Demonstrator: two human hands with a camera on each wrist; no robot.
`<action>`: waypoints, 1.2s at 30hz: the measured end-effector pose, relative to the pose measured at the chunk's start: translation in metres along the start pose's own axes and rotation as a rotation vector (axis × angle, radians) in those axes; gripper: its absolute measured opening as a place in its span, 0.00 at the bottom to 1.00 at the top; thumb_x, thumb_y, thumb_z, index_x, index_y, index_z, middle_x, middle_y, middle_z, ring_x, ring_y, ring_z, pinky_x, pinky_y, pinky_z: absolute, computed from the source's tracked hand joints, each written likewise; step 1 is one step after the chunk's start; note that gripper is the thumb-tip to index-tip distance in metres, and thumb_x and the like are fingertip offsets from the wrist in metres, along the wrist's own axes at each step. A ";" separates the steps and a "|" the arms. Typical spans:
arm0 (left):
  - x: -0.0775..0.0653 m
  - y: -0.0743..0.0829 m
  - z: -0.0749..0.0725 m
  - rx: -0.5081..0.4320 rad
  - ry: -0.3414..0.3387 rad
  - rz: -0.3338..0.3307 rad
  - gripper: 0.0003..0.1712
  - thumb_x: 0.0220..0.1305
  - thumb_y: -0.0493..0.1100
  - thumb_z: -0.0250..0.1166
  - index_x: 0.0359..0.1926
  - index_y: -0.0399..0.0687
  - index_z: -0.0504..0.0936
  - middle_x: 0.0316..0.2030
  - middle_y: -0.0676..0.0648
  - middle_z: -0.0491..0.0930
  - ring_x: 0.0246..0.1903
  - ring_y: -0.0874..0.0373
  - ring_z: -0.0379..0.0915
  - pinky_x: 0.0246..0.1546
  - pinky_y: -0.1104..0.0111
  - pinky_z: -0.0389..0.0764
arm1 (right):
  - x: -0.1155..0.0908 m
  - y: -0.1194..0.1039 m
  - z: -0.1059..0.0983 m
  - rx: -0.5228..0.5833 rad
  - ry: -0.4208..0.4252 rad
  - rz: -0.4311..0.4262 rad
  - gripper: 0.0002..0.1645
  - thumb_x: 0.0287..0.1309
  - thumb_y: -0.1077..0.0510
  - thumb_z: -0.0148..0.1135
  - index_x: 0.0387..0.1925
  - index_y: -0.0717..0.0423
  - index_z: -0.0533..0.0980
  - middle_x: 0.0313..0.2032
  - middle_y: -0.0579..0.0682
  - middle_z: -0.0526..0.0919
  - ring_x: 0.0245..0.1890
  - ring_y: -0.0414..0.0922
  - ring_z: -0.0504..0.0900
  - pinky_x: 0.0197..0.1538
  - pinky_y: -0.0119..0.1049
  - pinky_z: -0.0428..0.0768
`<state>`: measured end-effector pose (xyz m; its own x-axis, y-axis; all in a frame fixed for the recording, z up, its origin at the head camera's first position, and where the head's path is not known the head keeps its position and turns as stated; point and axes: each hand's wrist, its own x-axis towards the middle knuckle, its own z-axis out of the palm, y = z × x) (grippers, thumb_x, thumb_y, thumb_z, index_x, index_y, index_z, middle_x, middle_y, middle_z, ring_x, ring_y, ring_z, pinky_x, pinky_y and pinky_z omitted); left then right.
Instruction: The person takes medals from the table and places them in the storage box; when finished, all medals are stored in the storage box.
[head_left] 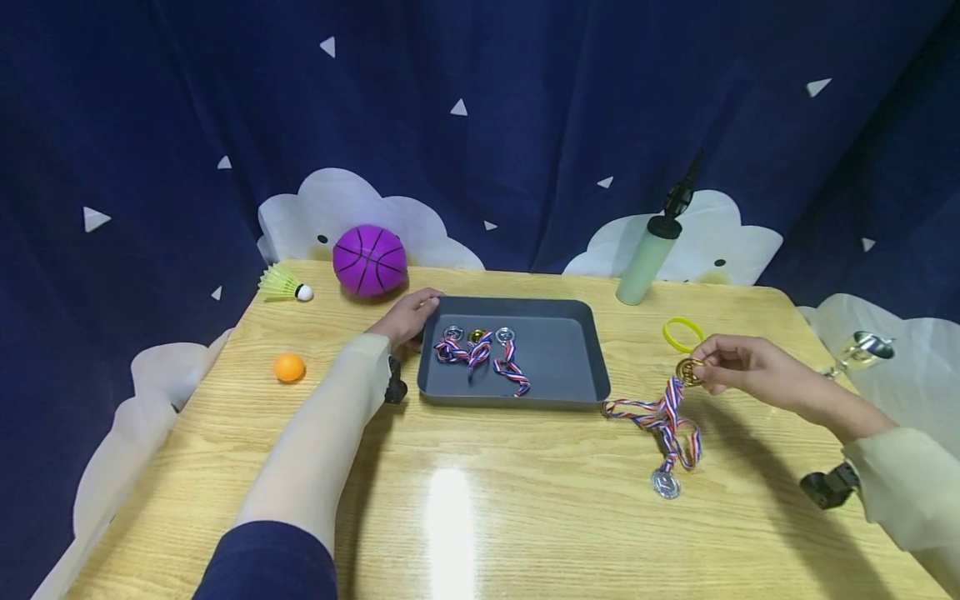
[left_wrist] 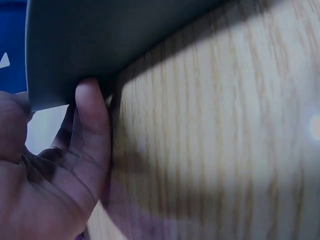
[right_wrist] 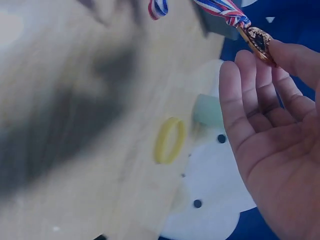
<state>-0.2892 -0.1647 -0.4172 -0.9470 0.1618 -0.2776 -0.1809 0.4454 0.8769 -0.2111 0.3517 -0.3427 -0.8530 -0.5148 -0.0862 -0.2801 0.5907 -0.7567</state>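
My left hand (head_left: 407,320) grips the left end of a dark grey tray (head_left: 558,354); in the left wrist view a fingertip (left_wrist: 91,97) presses the tray's outer wall. Inside the tray lie a silver medal (head_left: 453,333), a gold medal (head_left: 477,336) and another silver medal (head_left: 506,335), with striped ribbons. My right hand (head_left: 750,373) pinches a gold- or bronze-coloured medal (right_wrist: 257,44) between thumb and fingers, above the table right of the tray. Its red, white and blue ribbon (head_left: 670,404) hangs down beside more ribbon and a silver medal (head_left: 665,483) on the table.
Behind the right hand lie a yellow wristband (head_left: 682,335) and a pale green hand pump (head_left: 647,262), standing upright. A small trophy cup (head_left: 862,350) is at the right edge. To the left are a purple ball (head_left: 370,260), a shuttlecock (head_left: 285,285) and an orange ball (head_left: 288,367).
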 end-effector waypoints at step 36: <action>0.002 0.000 0.001 -0.015 0.006 -0.026 0.25 0.87 0.50 0.40 0.76 0.55 0.67 0.50 0.37 0.79 0.32 0.57 0.78 0.25 0.68 0.84 | 0.028 -0.046 -0.014 -0.209 0.204 -0.170 0.10 0.77 0.65 0.54 0.50 0.63 0.81 0.34 0.39 0.84 0.29 0.34 0.83 0.32 0.25 0.83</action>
<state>-0.2908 -0.1639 -0.4183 -0.9436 0.1446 -0.2979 -0.2096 0.4359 0.8753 -0.2287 0.3189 -0.3009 -0.8508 -0.4947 0.1773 -0.4925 0.6327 -0.5977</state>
